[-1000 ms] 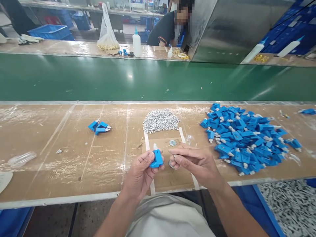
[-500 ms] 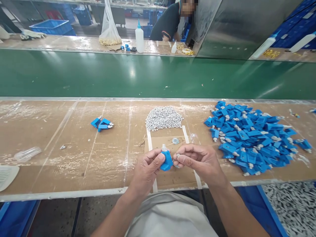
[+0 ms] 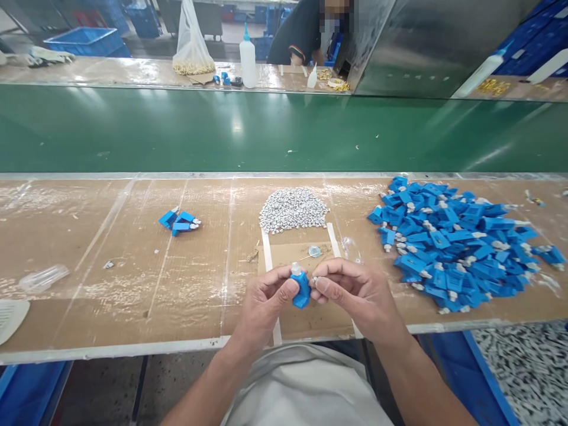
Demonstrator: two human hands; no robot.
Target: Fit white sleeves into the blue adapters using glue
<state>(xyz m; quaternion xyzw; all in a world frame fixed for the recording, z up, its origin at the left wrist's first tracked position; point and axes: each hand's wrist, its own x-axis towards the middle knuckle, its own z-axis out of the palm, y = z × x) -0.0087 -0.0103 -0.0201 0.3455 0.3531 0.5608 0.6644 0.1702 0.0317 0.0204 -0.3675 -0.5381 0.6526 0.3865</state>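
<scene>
The left hand [image 3: 265,300] has its fingers grasping a blue plastic piece [image 3: 301,293], pale tip [image 3: 296,268] up, above the table [image 3: 195,296]; just beside it, the right hand [image 3: 357,291] pinches a tiny grey bit [image 3: 315,280], with a heap of small grey pellets [image 3: 293,210] lying beyond both hands

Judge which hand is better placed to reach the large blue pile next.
Probably the right hand: it is nearer the large blue pile, though it pinches a small piece. The left hand, farther away, holds a blue part.
</scene>
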